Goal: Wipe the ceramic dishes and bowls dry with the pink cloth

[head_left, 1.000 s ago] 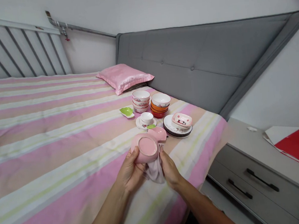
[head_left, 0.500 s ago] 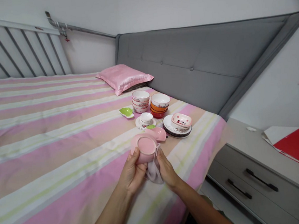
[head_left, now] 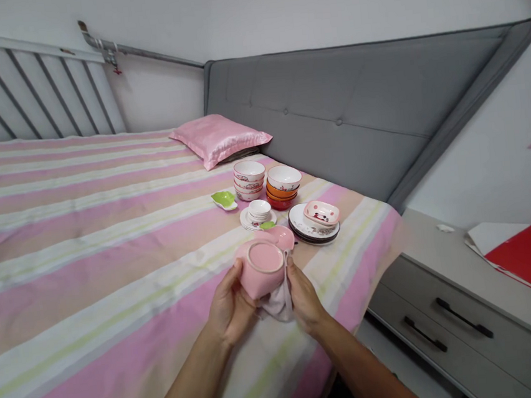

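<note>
A pink bowl (head_left: 263,268) is held up over the bed, its round base ring turned towards me. My left hand (head_left: 232,303) grips its left side, thumb near the rim of the base. On the other side my right hand (head_left: 305,295) is closed on a pale cloth (head_left: 279,304), pressing it against the bowl's right edge. The cloth hangs below the bowl. Just behind it lies another pink dish (head_left: 284,237), partly hidden. Small white bowls (head_left: 259,209) stacked on small plates stand a little farther off.
Two bowl stacks, one white and red (head_left: 249,180), one topped white over orange (head_left: 284,188), stand at the back. A green leaf-shaped dish (head_left: 225,200) lies left, stacked plates (head_left: 318,234) with a pink dish right. Beyond are a pillow (head_left: 222,138), headboard (head_left: 323,112) and nightstand (head_left: 442,282).
The bowl has turned and shifted slightly right, its base now tilted differently. My right hand and the cloth have moved slightly right; my left fingers have loosened and shifted along the bowl's side.
</note>
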